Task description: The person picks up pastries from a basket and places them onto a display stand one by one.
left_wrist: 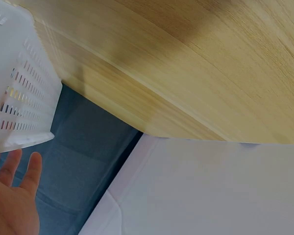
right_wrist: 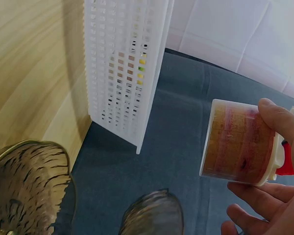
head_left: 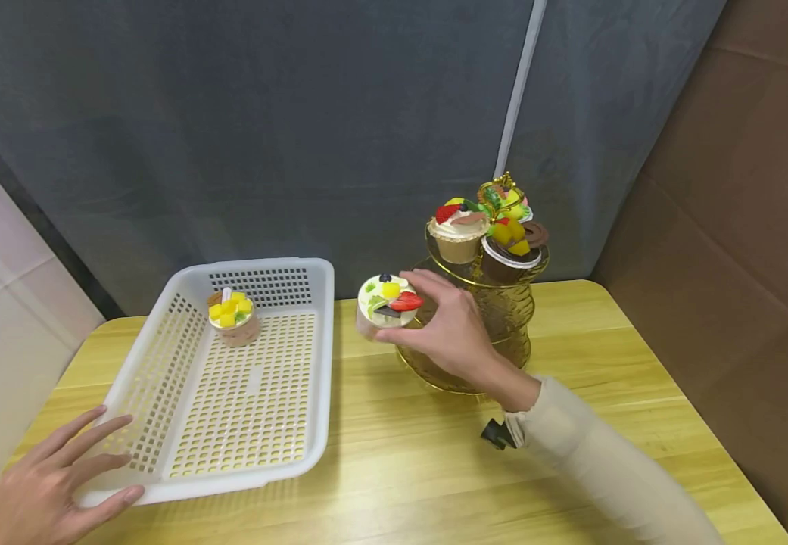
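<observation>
At head-view centre, gripping a smooth, fruit-topped, cylindrical dessert cup (head_left: 387, 303) between thumb and fingers of the beige-sleeved right hand (head_left: 450, 324); at lower left, resting the loosely splayed left hand (head_left: 56, 481) at the rim of a white, perforated plastic basket (head_left: 326, 356).

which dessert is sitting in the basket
The cup topped with yellow cubes; it alone sits in the white basket. The right hand holds another; the others are on the tiered stand.

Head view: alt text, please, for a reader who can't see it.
A right hand holds a fruit-topped dessert cup between a white basket and a tiered stand of desserts. The left hand is at the basket's near left corner; another cup sits inside.
</observation>
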{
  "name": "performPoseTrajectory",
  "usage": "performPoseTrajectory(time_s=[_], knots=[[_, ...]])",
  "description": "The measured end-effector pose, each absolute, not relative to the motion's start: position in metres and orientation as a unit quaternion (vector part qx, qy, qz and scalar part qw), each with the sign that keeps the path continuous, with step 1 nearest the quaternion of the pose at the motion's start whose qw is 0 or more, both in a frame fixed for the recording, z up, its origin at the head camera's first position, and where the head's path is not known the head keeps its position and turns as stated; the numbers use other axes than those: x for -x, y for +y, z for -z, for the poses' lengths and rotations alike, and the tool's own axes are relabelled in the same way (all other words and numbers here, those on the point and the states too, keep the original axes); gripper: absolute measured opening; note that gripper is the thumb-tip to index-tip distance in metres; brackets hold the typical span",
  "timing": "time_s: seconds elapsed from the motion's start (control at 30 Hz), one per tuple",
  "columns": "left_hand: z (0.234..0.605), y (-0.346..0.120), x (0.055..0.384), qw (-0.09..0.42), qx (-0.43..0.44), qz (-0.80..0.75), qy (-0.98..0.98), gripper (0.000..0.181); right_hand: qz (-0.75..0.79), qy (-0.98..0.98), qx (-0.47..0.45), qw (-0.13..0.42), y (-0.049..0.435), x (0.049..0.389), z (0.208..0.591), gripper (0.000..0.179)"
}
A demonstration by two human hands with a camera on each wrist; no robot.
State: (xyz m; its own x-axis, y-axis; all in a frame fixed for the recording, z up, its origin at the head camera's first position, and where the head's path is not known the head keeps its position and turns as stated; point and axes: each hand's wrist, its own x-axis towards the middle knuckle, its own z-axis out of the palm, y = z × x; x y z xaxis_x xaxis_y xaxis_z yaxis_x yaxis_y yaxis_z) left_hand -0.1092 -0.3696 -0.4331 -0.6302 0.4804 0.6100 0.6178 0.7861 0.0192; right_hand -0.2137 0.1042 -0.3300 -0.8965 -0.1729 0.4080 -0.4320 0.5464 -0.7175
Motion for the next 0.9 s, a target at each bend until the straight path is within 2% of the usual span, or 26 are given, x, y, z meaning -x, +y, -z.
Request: performPoseTrajectory(time_s=[0.6, 0.9], knots=[[0.435, -0.370, 0.111, 0.313, 0.304, 0.115, -0.892, 0.073, -0.483, -0.855, -0.108, 0.158, 0.131, 0.210, 0.345, 0.079], [0.434, -0.370, 0.110, 0.302, 0.304, 0.101, -0.898, 0.071, -0.492, -0.852, -0.071, 0.167, 0.138, 0.208, 0.351, 0.077]])
